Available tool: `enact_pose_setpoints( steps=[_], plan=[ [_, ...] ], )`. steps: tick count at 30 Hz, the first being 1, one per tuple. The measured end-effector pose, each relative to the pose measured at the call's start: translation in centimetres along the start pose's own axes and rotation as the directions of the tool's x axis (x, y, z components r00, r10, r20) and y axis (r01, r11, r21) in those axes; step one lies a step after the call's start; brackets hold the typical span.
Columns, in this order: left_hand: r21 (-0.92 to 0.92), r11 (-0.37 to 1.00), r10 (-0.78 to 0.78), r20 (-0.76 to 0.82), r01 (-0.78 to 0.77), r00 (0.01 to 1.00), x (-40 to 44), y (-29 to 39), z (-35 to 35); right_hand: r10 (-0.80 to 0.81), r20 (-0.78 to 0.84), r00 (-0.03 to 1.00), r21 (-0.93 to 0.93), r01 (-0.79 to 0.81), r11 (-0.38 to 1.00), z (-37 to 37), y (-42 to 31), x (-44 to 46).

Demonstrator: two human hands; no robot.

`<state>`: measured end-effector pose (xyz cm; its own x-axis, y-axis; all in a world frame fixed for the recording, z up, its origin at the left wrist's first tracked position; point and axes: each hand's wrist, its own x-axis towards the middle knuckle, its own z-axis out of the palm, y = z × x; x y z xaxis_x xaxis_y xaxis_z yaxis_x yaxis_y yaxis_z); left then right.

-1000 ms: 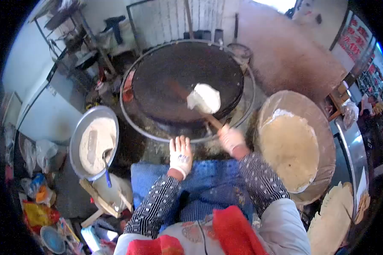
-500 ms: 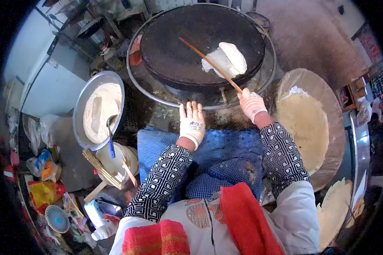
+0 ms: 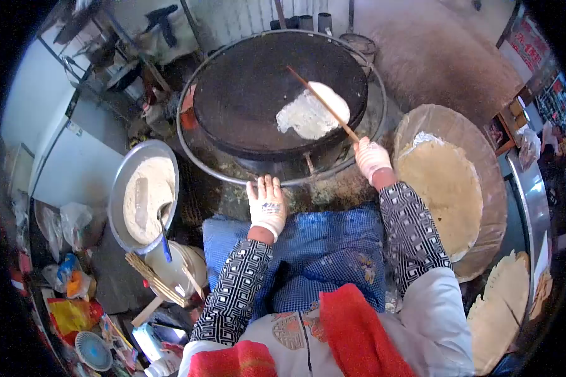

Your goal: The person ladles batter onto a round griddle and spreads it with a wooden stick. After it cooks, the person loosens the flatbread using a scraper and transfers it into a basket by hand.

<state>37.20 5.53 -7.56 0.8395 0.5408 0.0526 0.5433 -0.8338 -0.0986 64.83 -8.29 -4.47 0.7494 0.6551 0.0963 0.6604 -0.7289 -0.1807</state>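
Note:
My right hand, in a white glove, is closed around the end of a long thin wooden spreader. The spreader lies across white batter on the right part of a round black griddle. A thin film of batter shows to the left of the stick, and a thicker mound sits on its right. My left hand, gloved with bare fingertips, is open with its fingers stretched out. Its fingertips are at the metal ring around the griddle; whether they press on it I cannot tell.
At left stands a metal bowl of batter with a blue-handled ladle. A bucket below it carries brushes and sticks. On the right, thin round flatbreads lie on a covered round tray. A blue checked cloth covers my lap.
The camera view has tilted up slightly. The film of batter has grown wider to the left and front of the spreader. My left hand remains by the ring.

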Motion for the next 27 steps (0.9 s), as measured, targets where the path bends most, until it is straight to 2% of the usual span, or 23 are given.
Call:
enact_pose_setpoints(
  steps=[1,2,4,5,7,8,11,12,13,15,16,19,21,22,23,25,27],
  plan=[
    [-0.007,1.000,-0.007,0.017,0.007,1.000,0.0,-0.1,-0.2,0.011,0.009,1.000,0.028,-0.011,1.000,-1.0,-1.3,-0.8],
    [0.018,1.000,-0.003,-0.006,0.003,1.000,0.1,-0.3,0.4,-0.116,-0.024,0.993,0.066,0.118,0.991,-0.9,-1.3,-1.7],
    [0.089,0.996,0.011,-0.030,-0.008,0.999,0.1,-0.7,2.0,-0.157,0.155,0.975,0.067,0.148,0.987,-0.5,-1.7,-2.7],
    [0.075,0.997,0.001,0.011,-0.002,1.000,0.0,-0.8,1.3,-0.153,0.247,0.957,0.091,0.135,0.987,-0.2,-1.5,-2.6],
    [-0.002,1.000,-0.023,0.023,0.023,0.999,0.0,-1.1,0.7,0.084,0.193,0.978,0.072,-0.100,0.992,-0.9,0.1,-1.0],
    [0.001,1.000,-0.022,0.034,0.022,0.999,0.0,-1.2,0.4,0.091,0.128,0.988,0.065,-0.100,0.993,-1.0,0.9,-0.3],
    [0.008,0.999,-0.051,0.098,0.050,0.994,0.1,-1.5,-0.9,0.055,0.070,0.996,0.088,-0.061,0.994,-1.4,-0.2,0.0],
    [0.030,0.998,-0.064,0.085,0.062,0.994,0.1,-1.6,-0.6,-0.009,0.062,0.998,0.088,0.003,0.996,-1.9,-0.9,-0.7],
    [-0.017,0.999,-0.049,-0.050,0.048,0.998,0.1,-2.1,0.6,-0.086,0.115,0.990,0.063,0.079,0.995,-0.2,-0.4,-0.1],
    [-0.017,0.996,-0.089,0.084,0.091,0.992,0.2,-2.4,0.0,-0.051,0.087,0.995,0.037,0.048,0.998,0.2,-0.2,-0.2],
    [-0.030,0.995,-0.096,0.085,0.099,0.992,0.2,-2.7,-0.1,0.065,0.100,0.993,0.024,-0.068,0.997,-0.3,0.6,0.5],
    [-0.012,0.995,-0.102,0.059,0.102,0.993,0.1,-3.9,0.7,0.057,0.053,0.997,0.090,-0.061,0.994,-0.1,0.5,2.0],
    [0.005,0.993,-0.119,0.044,0.119,0.992,0.3,-4.4,1.0,0.010,0.064,0.998,0.117,-0.017,0.993,-0.9,-1.0,0.3],
    [0.015,0.991,-0.136,0.050,0.136,0.989,0.5,-4.6,1.0,-0.156,0.054,0.986,0.157,0.145,0.977,-1.4,-1.1,-1.2],
    [0.015,0.987,-0.159,0.055,0.158,0.986,0.6,-5.1,1.1,-0.266,0.078,0.961,0.043,0.263,0.964,-0.4,-1.3,-2.2],
    [0.040,0.984,-0.172,0.011,0.171,0.985,0.5,-6.1,0.8,-0.195,0.135,0.971,-0.055,0.204,0.977,3.0,0.9,-1.7],
    [0.029,0.979,-0.201,0.038,0.200,0.979,0.6,-7.3,1.0,0.064,0.112,0.992,-0.078,-0.055,0.995,0.7,0.9,-0.1]
  ],
)
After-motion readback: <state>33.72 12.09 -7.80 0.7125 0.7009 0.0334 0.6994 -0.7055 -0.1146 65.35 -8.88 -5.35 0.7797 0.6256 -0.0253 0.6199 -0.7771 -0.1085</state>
